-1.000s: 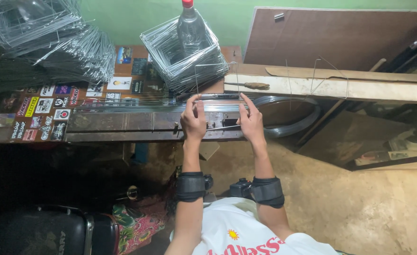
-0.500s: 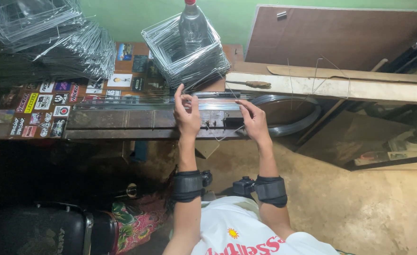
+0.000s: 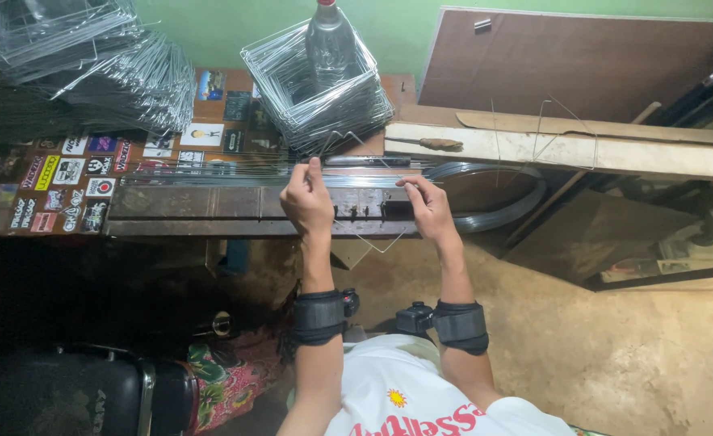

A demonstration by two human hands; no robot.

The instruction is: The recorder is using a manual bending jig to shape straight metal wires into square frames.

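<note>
At the back of the tabletop [image 3: 74, 214] we see a stack of bent square wire frames [image 3: 292, 89] with a clear plastic bottle [image 3: 330, 36] standing inside it, just behind the hands. A larger heap of wire frames [image 3: 90, 64] fills the far left corner; stickers [image 3: 66, 182] cover the wood below it. To the right lie a pale plank [image 3: 615, 153] and a brown board [image 3: 582, 64]; a coil of wire [image 3: 502, 198] curves beneath. The thin, bright steel wire [image 3: 211, 173] runs straight along a dark metal jig [image 3: 243, 206] at the tabletop's front edge. The left hand [image 3: 308, 202] is closed, pinching the wire between fingertips; the right hand [image 3: 429, 211] curls over the wire at the jig.
</note>
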